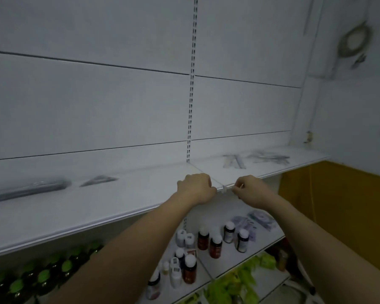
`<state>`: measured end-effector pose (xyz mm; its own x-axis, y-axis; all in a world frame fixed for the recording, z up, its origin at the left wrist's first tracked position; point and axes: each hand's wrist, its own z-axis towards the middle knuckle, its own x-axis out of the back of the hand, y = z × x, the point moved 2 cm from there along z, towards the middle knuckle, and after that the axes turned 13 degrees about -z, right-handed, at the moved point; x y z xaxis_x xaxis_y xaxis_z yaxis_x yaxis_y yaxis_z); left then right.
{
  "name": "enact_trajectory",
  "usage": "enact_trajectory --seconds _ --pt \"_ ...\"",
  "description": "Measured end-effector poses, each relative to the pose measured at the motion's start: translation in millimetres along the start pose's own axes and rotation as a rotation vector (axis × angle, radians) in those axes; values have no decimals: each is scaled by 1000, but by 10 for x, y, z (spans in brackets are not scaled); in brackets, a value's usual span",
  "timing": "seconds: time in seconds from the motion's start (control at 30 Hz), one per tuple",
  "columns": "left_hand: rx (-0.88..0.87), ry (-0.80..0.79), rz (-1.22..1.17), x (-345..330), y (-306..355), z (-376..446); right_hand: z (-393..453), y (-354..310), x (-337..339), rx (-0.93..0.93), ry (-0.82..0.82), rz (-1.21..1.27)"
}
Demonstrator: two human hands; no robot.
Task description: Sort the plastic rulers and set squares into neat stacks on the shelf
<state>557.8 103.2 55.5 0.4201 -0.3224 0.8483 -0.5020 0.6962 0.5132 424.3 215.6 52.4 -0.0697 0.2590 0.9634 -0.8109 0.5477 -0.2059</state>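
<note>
Your left hand and right hand are curling, fingers bent, at the shelf edge; whether they're holding anything, I cannot tell. Rulers and set squares are lying on the shelf, well apart.

Shelf: smooth, matt white board with a glossy plastic front strip. Back panels, upper left: matt white sheet metal. Slotted upright, centre: painted metal. Rulers and set squares: clear plastic, blurred. Bottles, lower centre: glossy, with smooth white caps. Wall, right: matt yellow.
</note>
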Motion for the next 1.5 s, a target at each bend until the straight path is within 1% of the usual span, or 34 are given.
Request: enact_trajectory --seconds 0.13,0.33,0.43,0.53,0.6,0.7,0.83,1.0,1.1,1.17,1.3,1.43,1.5 --pt "-33 -22 -11 -347 296 529 300 560 -66 -49 -16 37" --pt "-56 -19 -62 -964 595 1570 1028 1351 -244 -66 -12 -1" --pt "-41 10 -121 -1264 706 2102 1480 1685 -289 -58 -21 14" --pt "-42 65 -95 -1508 727 2543 1907 1979 -310 -54 -1 39" --pt "-25 113 -73 -1564 669 2794 2172 2112 -328 -35 -16 66" --pt "58 154 -46 -1569 523 3167 2583 2275 -407 10 -49 82" --pt "202 238 -50 -1631 354 3565 3279 2404 -612 155 -36 37" --pt "311 261 16 -1764 258 3838 4126 2357 -824 521 5 -2" --pt "381 242 -17 -1728 189 3868 4488 2317 -1010 720 -99 1" --pt "407 284 -72 -1705 138 3871 4604 2307 -1143 818 -136 40" --pt "376 391 -134 -1671 131 3840 4706 2350 -1267 860 -47 198" --pt "378 452 -161 -1671 170 3787 4704 2425 -1260 961 -88 291" --pt "379 510 -162 -1666 143 3763 4678 2448 -1229 991 -110 298"
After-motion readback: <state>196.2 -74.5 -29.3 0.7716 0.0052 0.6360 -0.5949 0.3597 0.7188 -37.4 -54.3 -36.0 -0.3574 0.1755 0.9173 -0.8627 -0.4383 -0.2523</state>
